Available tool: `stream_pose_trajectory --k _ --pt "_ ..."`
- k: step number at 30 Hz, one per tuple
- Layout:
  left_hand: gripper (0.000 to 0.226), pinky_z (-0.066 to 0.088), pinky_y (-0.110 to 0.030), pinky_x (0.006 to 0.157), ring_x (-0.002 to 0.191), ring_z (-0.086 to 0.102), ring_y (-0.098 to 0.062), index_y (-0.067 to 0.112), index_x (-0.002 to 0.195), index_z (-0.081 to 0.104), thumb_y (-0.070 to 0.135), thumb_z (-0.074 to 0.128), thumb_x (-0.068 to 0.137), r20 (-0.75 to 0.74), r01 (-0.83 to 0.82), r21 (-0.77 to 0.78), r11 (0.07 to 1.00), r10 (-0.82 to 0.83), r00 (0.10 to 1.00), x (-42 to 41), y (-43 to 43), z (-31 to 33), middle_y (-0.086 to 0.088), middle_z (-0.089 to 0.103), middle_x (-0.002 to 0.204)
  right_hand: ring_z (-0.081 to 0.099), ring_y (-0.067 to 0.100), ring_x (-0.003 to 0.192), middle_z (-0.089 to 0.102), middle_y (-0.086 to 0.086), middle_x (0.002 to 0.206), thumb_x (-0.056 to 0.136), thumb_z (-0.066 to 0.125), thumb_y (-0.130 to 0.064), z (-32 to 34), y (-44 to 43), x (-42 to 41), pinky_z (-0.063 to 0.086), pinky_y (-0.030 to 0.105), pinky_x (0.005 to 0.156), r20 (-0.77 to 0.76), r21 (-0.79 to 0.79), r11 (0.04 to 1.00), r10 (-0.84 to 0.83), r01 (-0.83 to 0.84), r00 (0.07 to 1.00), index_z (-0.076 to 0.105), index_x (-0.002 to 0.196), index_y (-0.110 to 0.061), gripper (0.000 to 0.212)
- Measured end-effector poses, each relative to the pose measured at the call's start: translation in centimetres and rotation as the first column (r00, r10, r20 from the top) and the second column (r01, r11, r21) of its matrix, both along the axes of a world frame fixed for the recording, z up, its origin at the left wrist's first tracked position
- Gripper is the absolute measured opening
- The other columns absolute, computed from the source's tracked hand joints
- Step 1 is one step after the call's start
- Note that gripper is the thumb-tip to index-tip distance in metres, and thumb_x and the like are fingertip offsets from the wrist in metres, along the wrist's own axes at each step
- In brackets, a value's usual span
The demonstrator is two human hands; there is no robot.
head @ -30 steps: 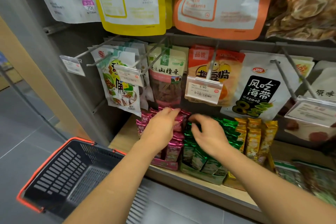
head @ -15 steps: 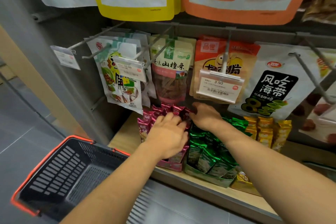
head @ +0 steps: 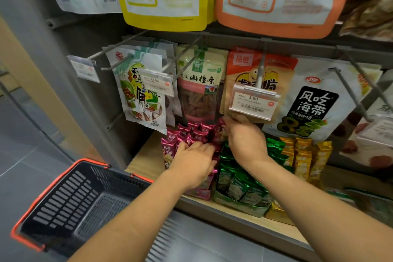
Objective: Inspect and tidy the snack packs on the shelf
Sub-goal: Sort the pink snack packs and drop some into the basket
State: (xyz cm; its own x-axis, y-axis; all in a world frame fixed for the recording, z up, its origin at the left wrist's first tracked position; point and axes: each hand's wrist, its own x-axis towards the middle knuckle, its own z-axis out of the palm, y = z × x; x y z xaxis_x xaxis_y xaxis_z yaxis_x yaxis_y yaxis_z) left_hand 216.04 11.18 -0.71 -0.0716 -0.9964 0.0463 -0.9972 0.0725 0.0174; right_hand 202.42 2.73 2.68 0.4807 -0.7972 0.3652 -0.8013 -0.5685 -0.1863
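Small pink snack packs (head: 192, 132) stand in a display box on the wooden shelf (head: 146, 159). Beside them to the right are green packs (head: 240, 185) and yellow packs (head: 302, 155). My left hand (head: 194, 164) lies over the front pink packs with its fingers spread and fairly straight, touching them. My right hand (head: 244, 140) reaches to the back right of the pink row, and its fingers pinch a pink pack (head: 220, 132) there. Both forearms cross the lower part of the view.
Larger snack bags hang on metal pegs (head: 260, 70) above the shelf, with price tags (head: 254, 102) at the peg ends, just over my right hand. A black shopping basket (head: 80, 204) with an orange rim sits at lower left. More bags hang in the top row.
My right hand moved from the green packs up and left to the back of the pink row. My left hand slid down over the front pink packs. The camera moved closer.
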Motion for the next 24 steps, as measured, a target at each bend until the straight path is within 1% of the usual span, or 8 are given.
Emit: stream_pose_trajectory --k 2,5,9,12,14,17,20,24 --pt "0.045 0.032 -0.046 0.098 0.133 0.031 -0.022 0.024 0.142 0.041 0.042 0.036 0.1 -0.041 -0.013 0.057 0.998 0.015 0.999 0.2 0.0 0.2 0.003 0.037 0.152 0.061 0.038 0.103 0.054 0.008 0.138 0.094 0.056 -0.017 0.8 2.0 -1.7 0.055 0.042 0.076 0.092 0.005 0.998 0.056 -0.057 0.994 0.053 0.135 -0.024 0.042" --pt "0.041 0.034 -0.041 0.107 0.133 0.034 -0.025 0.023 0.138 0.052 0.033 0.044 0.099 -0.225 -0.05 0.022 0.998 0.054 0.973 0.3 0.2 1.5 0.001 0.041 0.15 0.067 0.042 0.092 0.058 0.021 0.131 0.078 0.07 0.007 2.4 5.0 -4.4 0.06 0.045 0.068 0.167 -0.146 0.979 0.169 -0.145 0.971 0.062 0.129 -0.008 0.053" --pt "0.041 0.037 -0.018 0.101 0.12 0.056 -0.012 0.024 0.126 0.063 0.013 0.064 0.086 -0.64 -0.135 -0.027 0.99 0.087 0.763 -0.3 1.6 5.9 0.005 0.064 0.127 0.068 0.04 0.093 0.062 0.027 0.121 0.065 0.075 0.018 5.0 8.9 -7.4 0.06 0.041 0.068 0.163 -0.307 0.924 0.288 -0.229 0.944 0.067 0.12 0.001 0.058" --pt "0.065 0.038 -0.021 0.105 0.124 0.052 -0.003 0.03 0.136 0.053 0.015 0.077 0.077 -0.744 0.086 0.05 0.995 -0.02 0.668 -1.7 3.7 10.0 0.011 0.057 0.134 0.066 0.037 0.101 0.063 0.024 0.121 0.069 0.074 0.016 6.8 11.4 -9.3 0.059 0.037 0.078 0.173 -0.345 0.891 0.369 -0.295 0.913 0.068 0.119 -0.002 0.053" --pt "0.069 0.04 -0.015 0.102 0.121 0.05 0.005 0.034 0.135 0.053 0.016 0.081 0.074 -0.766 0.201 0.053 0.978 -0.089 0.637 -3.1 5.4 12.2 0.017 0.056 0.133 0.062 0.026 0.107 0.062 0.019 0.119 0.078 0.067 0.008 7.9 12.9 -10.2 0.053 0.026 0.089 0.254 -0.35 0.879 0.422 -0.324 0.87 0.069 0.116 -0.005 0.041" --pt "0.047 0.047 -0.019 0.094 0.102 0.063 0.001 0.025 0.114 0.068 0.011 0.083 0.071 -0.795 0.236 0.009 0.972 -0.137 0.591 -4.6 7.9 14.2 0.016 0.07 0.107 0.055 0.007 0.107 0.057 0.008 0.119 0.086 0.059 0.0 9.5 14.4 -10.5 0.043 0.013 0.093 0.508 -0.242 0.903 0.43 -0.355 0.747 0.067 0.118 -0.01 0.035" --pt "0.035 0.052 -0.022 0.085 0.091 0.07 -0.008 0.02 0.102 0.071 0.007 0.084 0.072 -0.872 0.163 -0.009 0.987 -0.087 0.482 -4.9 10.3 14.5 0.006 0.075 0.095 0.062 0.011 0.101 0.051 -0.007 0.122 0.09 0.062 -0.026 10.0 15.9 -10.0 0.049 0.018 0.086 0.732 0.015 0.904 0.281 -0.427 0.621 0.049 0.131 -0.032 0.044" --pt "0.04 0.056 -0.031 0.079 0.088 0.072 -0.019 0.007 0.103 0.067 0.003 0.085 0.067 -0.986 -0.037 -0.026 0.999 -0.019 0.164 -4.8 12.3 13.5 -0.006 0.076 0.093 0.054 -0.004 0.115 0.052 -0.032 0.122 0.088 0.053 -0.062 8.3 16.8 -9.2 0.045 0.018 0.094 0.703 0.438 0.71 0.113 -0.552 0.702 0.025 0.145 -0.047 0.065"
